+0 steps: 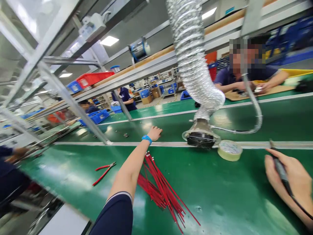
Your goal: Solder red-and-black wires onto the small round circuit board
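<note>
My left hand (pixel 155 133) reaches far forward over the metal strip along the green bench, a blue band on its wrist. Its fingers look loosely spread, with nothing visible in them. Below that forearm lies a bundle of red wires (pixel 162 186) with pale tips at the far end. Red-handled cutters (pixel 105 173) rest to the left of the arm. At the right edge, my right hand (pixel 290 176) is closed around a soldering iron (pixel 281 171), its tip pointing up and away and its black cord trailing down. A roll of pale tape (pixel 230 150) sits left of it.
A fume extractor hood (pixel 201 133) on a silver duct (pixel 190 49) hangs down to the strip. A slanting metal post (pixel 73 101) stands at left. Blue bins (pixel 97 116) are at the back. Co-workers sit across the bench and at the left edge.
</note>
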